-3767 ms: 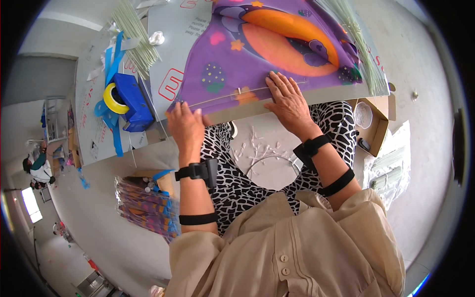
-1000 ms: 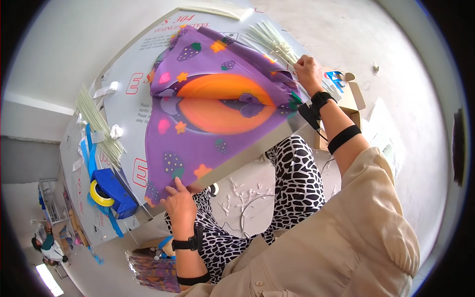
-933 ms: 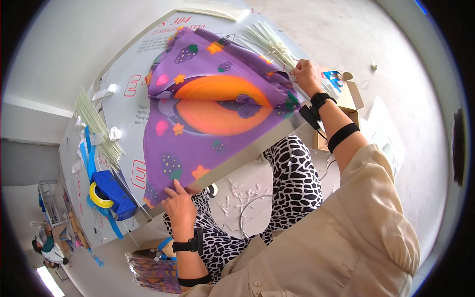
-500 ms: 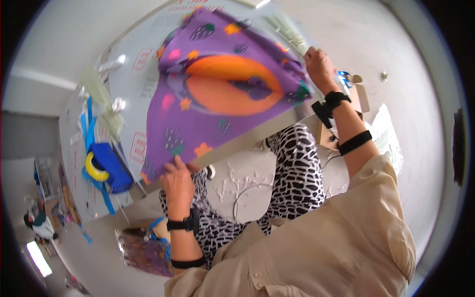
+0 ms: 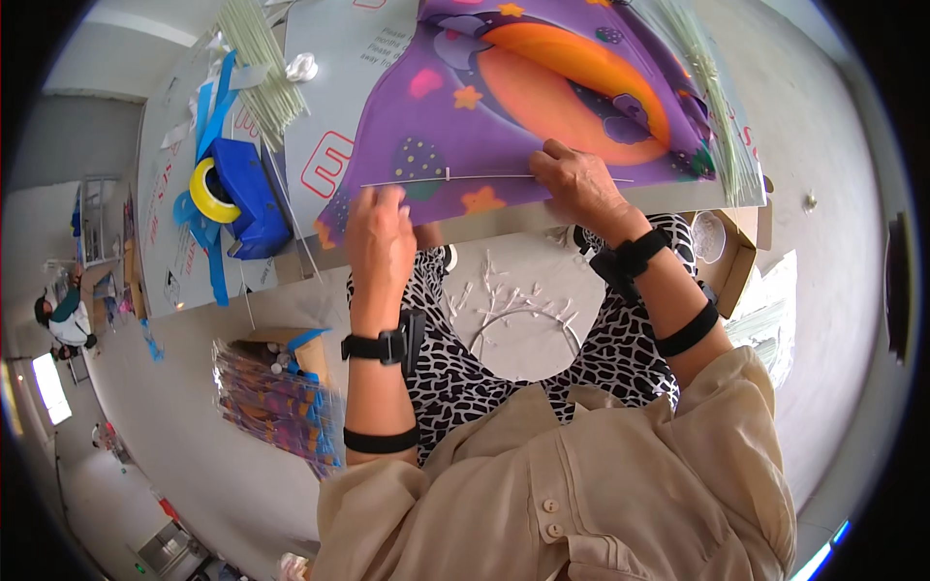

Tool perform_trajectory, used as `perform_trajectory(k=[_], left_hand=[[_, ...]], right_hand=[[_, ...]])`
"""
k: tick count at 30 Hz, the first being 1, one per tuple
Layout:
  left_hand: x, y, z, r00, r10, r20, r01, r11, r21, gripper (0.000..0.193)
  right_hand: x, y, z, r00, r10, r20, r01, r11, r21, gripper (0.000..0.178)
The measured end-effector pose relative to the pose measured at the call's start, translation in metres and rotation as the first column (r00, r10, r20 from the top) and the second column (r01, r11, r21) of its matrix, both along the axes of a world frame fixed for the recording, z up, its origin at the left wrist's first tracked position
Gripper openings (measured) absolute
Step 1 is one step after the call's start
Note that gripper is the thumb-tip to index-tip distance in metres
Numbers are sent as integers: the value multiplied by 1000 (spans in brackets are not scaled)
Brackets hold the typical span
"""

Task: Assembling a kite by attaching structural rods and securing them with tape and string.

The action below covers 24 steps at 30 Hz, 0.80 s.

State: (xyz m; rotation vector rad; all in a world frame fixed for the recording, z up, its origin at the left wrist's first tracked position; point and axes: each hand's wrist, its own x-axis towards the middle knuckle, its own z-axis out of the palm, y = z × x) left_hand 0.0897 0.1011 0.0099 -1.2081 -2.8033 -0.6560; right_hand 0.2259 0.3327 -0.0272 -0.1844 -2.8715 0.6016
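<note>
A purple fabric sheet [image 5: 387, 145], printed with stars, berries and a large orange ring shape, lies folded over the table in front of me. A thin white rod [image 5: 484, 178] with a small collar on it runs along the sheet's near edge. My right hand [image 5: 586, 194] pinches this rod toward its right end. At the rod's left end, my left hand [image 5: 381, 237] is closed with curled, slightly blurred fingertips against it. Part of the sheet's near edge is hidden behind both hands.
On the table's left sits a blue tape dispenser [image 5: 254, 194] with a yellow core [image 5: 210, 191]. Bundles of thin pale rods lie left [image 5: 263, 82] and right [image 5: 715, 102]. Open cardboard box [image 5: 741, 266] stands right; shiny packages [image 5: 276, 402] lie lower left. White pieces [image 5: 494, 290] litter the floor.
Both hands have left the sheet's edges and now hold a thin white rod across it. My right hand came down and left. The view has shifted, and the sheet sits farther right.
</note>
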Motion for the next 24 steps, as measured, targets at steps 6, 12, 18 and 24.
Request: perform_trajectory(k=[6,12,18,24], left_hand=[[-17,25,-23,994,-73,-83,81,992,101,12],[0,41,-39,990,-121,-75,133,974,181,11],[17,41,-40,992,-124,-35,128,977,171,10],[18,39,-39,991,-129,-28,132,974,183,11]], right_hand=[[-3,-1,-5,997,3,-77,-9,998,-69,17],[-9,-11,-7,981,33,-190,-34,999,0,15],[-15,-25,-10,994,62,-88,-60,998,20,14],[-12,-32,-4,992,36,-124,-38,999,-13,12]])
